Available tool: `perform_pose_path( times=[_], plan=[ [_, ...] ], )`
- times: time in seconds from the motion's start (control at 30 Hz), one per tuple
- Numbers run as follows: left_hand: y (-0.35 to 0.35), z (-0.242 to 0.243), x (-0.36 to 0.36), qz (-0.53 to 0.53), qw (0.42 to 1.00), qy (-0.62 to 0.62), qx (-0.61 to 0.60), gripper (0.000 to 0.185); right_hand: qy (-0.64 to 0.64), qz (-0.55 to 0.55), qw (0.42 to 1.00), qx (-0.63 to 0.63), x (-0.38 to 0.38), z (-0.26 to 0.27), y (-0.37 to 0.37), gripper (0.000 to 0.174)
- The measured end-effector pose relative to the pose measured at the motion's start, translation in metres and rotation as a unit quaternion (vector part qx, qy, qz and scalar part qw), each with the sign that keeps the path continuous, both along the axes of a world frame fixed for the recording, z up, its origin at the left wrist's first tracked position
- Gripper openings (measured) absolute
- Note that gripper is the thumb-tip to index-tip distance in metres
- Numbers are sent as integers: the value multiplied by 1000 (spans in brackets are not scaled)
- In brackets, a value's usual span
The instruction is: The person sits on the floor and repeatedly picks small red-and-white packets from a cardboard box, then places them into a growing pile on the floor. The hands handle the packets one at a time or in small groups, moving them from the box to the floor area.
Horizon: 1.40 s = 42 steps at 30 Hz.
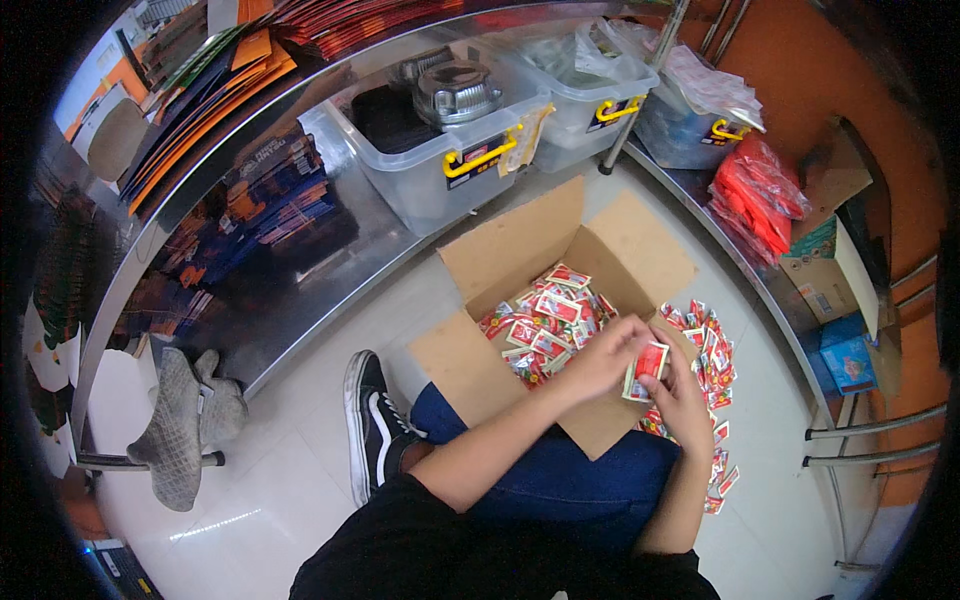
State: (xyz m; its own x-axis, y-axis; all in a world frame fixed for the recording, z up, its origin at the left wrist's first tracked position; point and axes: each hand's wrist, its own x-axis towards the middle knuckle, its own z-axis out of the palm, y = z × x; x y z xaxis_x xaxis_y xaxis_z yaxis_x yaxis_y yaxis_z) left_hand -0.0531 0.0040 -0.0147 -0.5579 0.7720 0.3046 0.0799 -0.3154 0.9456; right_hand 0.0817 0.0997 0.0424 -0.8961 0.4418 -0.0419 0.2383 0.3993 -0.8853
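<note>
My right hand point(684, 397) grips a small stack of red-and-white sachets point(649, 363), thumb across the front and fingers behind. Close against the stack's upper left side is my left hand point(606, 354), its fingers bent; whether they pinch a sachet is hidden. Both hands are over the near right side of an open cardboard box point(523, 238) with its flaps folded out. Inside the box lies a loose heap of similar sachets point(551, 319). More sachets point(716, 360) are spread on the floor along the box's right side, some partly covered by my right arm.
Clear plastic bins with yellow latches point(450, 176) stand on a low metal shelf point(322, 277) beyond the box. Folded printed cartons point(277, 187) are stacked at left, near a grey cushion-like object point(176, 431). Red plastic-wrapped goods point(757, 195) rest on the right shelf.
</note>
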Motion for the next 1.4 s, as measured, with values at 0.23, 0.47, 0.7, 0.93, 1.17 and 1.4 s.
perform_pose_path(
  times=[0.23, 0.47, 0.7, 0.93, 1.17, 1.4],
  plan=[
    [8, -108, -117, -18, 768, 261, -585, 39, 63, -63, 986, -143, 16, -9, 28, 40],
    [31, -160, -116, -12, 676, 382, -630, 36, 25, -53, 988, -145, 16, -26, 25, 36],
    [9, -38, -92, 71, 887, 313, -333, 16, 25, -18, 999, -32, 22, -38, 42, 30],
    [29, 40, 11, -44, 981, 88, -169, 48, 51, -199, 978, -27, 79, -31, 90, 47],
    [57, -41, -104, 1, 903, 247, -350, 63, 85, -431, 898, -11, 181, -66, 102, 48],
    [68, -140, -119, 66, 700, 473, -530, 53, 26, -357, 925, -130, 163, -110, 72, 43]
  ],
)
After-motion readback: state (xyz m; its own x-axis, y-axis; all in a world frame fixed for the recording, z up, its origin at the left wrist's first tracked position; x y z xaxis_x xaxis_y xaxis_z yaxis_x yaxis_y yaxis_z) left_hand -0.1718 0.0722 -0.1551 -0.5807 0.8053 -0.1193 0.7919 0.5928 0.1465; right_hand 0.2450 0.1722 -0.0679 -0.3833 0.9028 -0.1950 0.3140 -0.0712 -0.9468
